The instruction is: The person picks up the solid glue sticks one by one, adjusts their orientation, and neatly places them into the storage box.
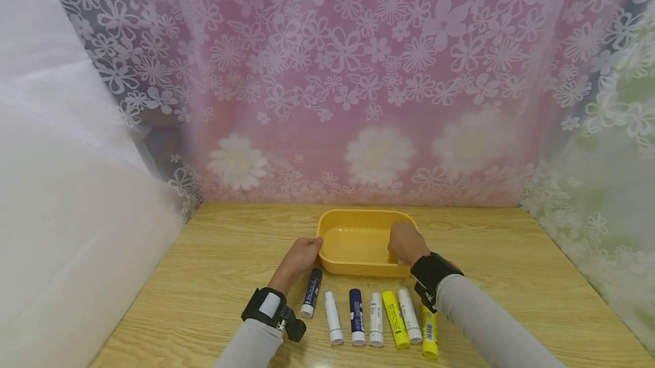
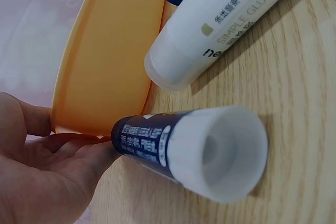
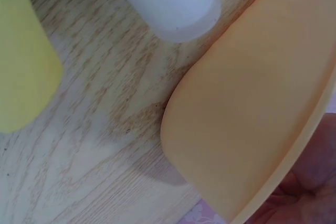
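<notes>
A yellow plastic basin (image 1: 358, 269) sits toward the back of the wooden table. My left hand (image 1: 302, 254) pinches its left rim, thumb over the edge and fingers outside; the left wrist view shows this hand (image 2: 47, 166) close beside a navy glue stick (image 2: 157, 145) with a white end. My right hand (image 1: 406, 242) is curled inside the basin at its right end. In the right wrist view, the basin's wall (image 3: 247, 93) partly covers that hand (image 3: 302, 182); I cannot tell whether its fingers hold something.
A row of glue sticks lies in front of the basin: the navy one near my left hand, a white one (image 1: 333, 318), another navy one (image 1: 357, 317), and several more white and yellow ones. Floral curtains (image 1: 358, 72) hang behind the table (image 1: 230, 231) and on the right.
</notes>
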`<act>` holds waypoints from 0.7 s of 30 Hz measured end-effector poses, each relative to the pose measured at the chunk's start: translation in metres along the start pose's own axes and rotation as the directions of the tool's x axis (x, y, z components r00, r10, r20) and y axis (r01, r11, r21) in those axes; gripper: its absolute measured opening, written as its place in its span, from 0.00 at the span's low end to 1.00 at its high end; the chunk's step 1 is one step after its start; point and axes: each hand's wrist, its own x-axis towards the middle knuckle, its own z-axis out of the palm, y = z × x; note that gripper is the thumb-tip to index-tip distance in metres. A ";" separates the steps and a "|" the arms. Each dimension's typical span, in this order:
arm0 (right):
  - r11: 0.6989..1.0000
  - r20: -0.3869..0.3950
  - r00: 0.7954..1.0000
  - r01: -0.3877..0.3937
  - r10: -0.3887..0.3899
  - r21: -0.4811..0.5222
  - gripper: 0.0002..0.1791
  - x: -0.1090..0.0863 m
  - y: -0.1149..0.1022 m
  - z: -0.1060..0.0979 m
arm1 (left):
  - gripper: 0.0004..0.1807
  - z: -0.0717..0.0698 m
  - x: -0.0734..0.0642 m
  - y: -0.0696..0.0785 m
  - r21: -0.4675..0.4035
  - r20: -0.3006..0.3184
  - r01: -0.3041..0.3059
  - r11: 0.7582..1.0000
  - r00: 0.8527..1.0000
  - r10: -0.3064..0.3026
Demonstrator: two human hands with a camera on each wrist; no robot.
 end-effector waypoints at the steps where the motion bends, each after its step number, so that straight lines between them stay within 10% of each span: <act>1: 0.984 0.071 0.988 -0.125 0.135 -0.129 0.14 -0.001 -0.039 -0.023 | 0.26 0.000 0.000 0.000 0.000 0.000 0.003 1.000 1.000 -0.003; 2: 0.945 0.130 0.962 -0.202 0.241 -0.257 0.17 -0.003 -0.075 -0.044 | 0.26 0.000 0.000 0.000 0.002 -0.001 0.003 1.000 1.000 -0.003; 6: 0.927 0.120 0.943 -0.274 0.311 -0.255 0.21 -0.007 -0.119 -0.068 | 0.26 0.000 -0.001 0.000 0.017 -0.003 0.003 1.000 1.000 -0.003; 21: 0.932 0.128 0.931 -0.318 0.342 -0.174 0.23 0.005 -0.110 -0.079 | 0.25 0.000 0.001 -0.001 0.020 -0.005 -0.011 1.000 1.000 0.011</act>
